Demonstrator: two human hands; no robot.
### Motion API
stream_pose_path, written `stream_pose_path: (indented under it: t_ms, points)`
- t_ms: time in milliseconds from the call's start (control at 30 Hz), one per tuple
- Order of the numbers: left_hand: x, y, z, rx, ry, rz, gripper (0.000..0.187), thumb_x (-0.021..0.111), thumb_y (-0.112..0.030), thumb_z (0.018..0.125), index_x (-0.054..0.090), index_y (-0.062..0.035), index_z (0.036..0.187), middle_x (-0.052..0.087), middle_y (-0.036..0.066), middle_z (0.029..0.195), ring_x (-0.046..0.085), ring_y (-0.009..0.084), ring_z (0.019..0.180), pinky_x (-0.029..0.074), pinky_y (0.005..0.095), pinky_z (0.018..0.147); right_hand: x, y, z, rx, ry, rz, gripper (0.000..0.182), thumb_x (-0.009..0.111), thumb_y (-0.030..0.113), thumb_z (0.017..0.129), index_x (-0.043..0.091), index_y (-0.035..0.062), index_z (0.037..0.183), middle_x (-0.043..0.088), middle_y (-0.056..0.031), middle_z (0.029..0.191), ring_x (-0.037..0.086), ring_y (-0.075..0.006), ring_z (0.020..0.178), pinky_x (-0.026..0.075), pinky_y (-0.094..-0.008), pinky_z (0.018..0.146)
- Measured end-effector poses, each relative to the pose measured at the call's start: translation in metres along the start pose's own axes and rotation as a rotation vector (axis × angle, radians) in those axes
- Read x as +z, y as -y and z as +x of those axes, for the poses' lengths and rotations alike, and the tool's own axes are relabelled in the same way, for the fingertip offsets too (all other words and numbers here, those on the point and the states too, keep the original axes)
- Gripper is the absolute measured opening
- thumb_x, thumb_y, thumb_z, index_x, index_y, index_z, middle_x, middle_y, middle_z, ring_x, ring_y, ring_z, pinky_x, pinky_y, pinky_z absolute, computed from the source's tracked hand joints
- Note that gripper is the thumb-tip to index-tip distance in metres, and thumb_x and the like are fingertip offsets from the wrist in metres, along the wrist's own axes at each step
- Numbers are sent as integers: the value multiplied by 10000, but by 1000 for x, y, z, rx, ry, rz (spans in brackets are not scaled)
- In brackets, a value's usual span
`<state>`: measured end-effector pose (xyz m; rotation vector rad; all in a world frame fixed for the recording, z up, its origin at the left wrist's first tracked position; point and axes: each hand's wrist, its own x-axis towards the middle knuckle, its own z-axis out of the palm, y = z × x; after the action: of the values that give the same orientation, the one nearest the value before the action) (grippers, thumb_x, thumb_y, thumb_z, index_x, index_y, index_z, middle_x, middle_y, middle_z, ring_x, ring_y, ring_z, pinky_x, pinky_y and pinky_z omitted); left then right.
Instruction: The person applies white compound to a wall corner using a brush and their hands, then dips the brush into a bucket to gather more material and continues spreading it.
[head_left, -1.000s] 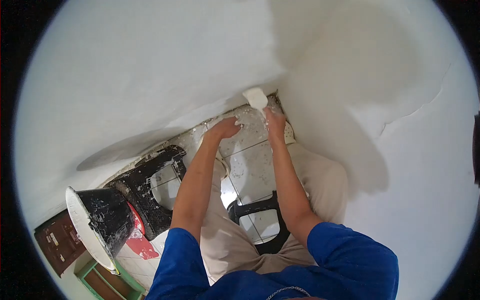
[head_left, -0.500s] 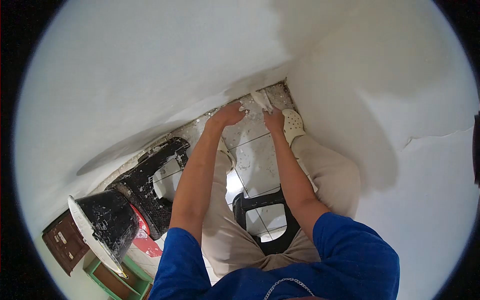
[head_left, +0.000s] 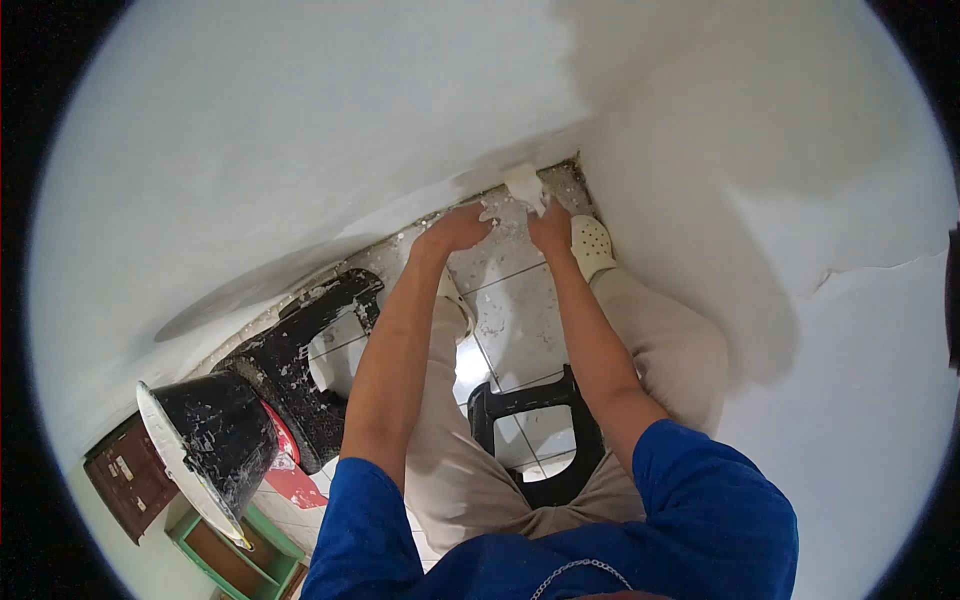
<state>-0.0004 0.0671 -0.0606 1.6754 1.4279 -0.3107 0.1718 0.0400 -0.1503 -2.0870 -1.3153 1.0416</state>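
Near the wall (head_left: 350,130), the right hand's (head_left: 550,230) scraper (head_left: 523,184) (slimmer before) shows broader.

At one o'clock the right hand (head_left: 550,229) has its fingers wrapped around a whitish spreader (head_left: 523,183), blade near the foot of the wall (head_left: 300,130). Toward twelve, the left hand (head_left: 460,229) shows white matter (head_left: 488,212) at its fingers, grip unclear. A black bucket (head_left: 230,430) stands at eight, a black stool (head_left: 530,400) at five.

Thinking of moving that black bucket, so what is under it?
A red piece shows along the base of the bucket, beside a black stool. The bucket covers the rest, so exactly what its base rests on cannot be seen.
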Motion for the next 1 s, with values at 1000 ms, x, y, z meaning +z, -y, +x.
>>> stream_pose_path:
  t_ms: [1000]
  points:
    - [-14, -8, -5, -42, 54, 11, 629, 451, -467, 830, 382, -11, 1257, 432, 207, 1254, 440, 326, 1144, 351, 383, 953, -32, 47, -14, -42, -95, -32, 405, 554, 331, 805, 603, -66, 871, 601, -244, 821, 582, -391, 782, 455, -445, 697]
